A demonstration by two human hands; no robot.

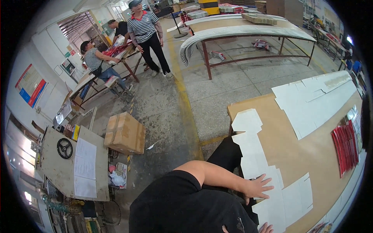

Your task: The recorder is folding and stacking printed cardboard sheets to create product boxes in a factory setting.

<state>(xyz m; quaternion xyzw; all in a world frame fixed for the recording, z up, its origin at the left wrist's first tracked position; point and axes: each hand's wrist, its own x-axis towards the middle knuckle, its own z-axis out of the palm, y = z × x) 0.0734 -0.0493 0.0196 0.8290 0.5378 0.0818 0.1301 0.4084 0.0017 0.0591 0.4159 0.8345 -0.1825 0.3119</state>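
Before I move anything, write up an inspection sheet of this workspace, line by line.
Surface: brown table, partly covered by white sheets.
Things: notched white sheet along the near edge; another white sheet toward the far end.
Clutter: red packets on the table; cardboard box beside the machine.
Grips: left grip open, fingers spread over the notched white sheet; right grip barely seen at the lower edge.
Cables: thin dark loop near the machine, cable or hose unclear.
Surroundings: at least three people in the background.
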